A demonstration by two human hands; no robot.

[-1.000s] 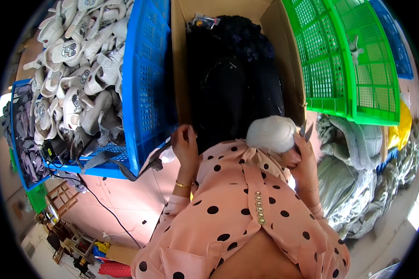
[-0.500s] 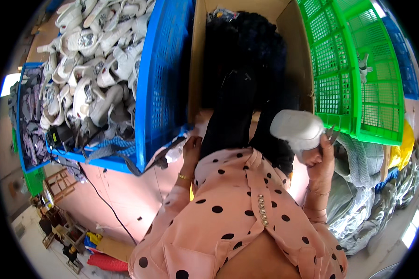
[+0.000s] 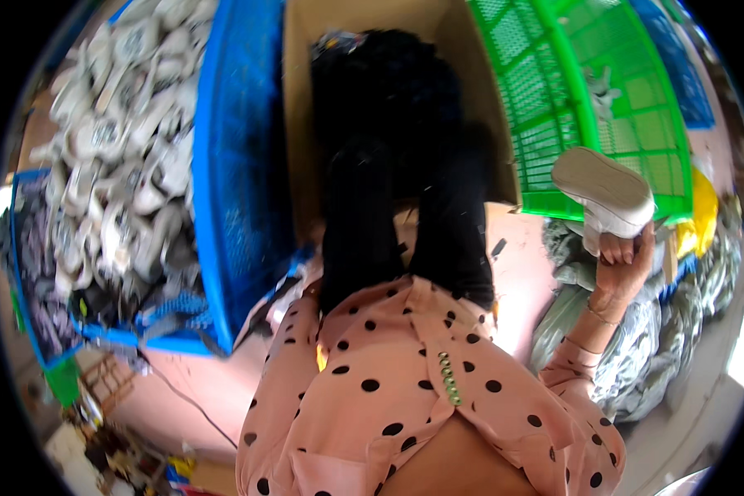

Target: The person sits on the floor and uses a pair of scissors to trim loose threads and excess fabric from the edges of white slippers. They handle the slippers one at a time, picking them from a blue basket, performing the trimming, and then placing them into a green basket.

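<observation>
Gripping white shoe (image 3: 605, 192), right hand (image 3: 622, 266), left hand hidden

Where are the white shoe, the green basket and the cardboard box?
white shoe (image 3: 602, 188), head view, on its pale sole.
green basket (image 3: 587, 66), head view, on its mesh wall.
cardboard box (image 3: 299, 107), head view, on its left inner wall.

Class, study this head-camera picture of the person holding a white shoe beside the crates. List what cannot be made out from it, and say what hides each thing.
- Left hand: not visible in the head view; the pink dotted sleeve runs down behind the clothing.
- White shoe: only its sole faces the camera; the upper is turned away.
- Right hand: its grip is partly hidden behind the shoe.
- Cardboard box: its bottom is covered by black items.
- Blue crate: lower layers are buried under pale shoes.
</observation>
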